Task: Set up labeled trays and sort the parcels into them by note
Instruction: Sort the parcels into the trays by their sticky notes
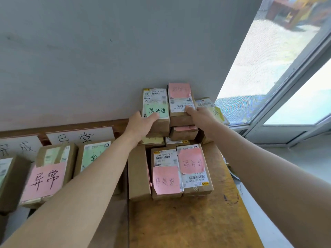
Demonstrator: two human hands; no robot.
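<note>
Grey wall (89, 51), bright window (268, 59) right, worn wooden table (188, 221)

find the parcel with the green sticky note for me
In the head view, the parcel with the green sticky note tops the stack against the wall, under the left hand, beside a pink-noted parcel.

surface: a worn wooden table (193, 221), yellow-brown, scuffed with dark marks at 4 o'clock
front rows: cardboard parcels (180, 172) lying flat side by side near the centre, pink notes on top
back stack: more parcels (179, 111) piled against the wall at 12 o'clock
left group: parcels (52, 169) at 9 o'clock; what carries them cannot be told
</note>
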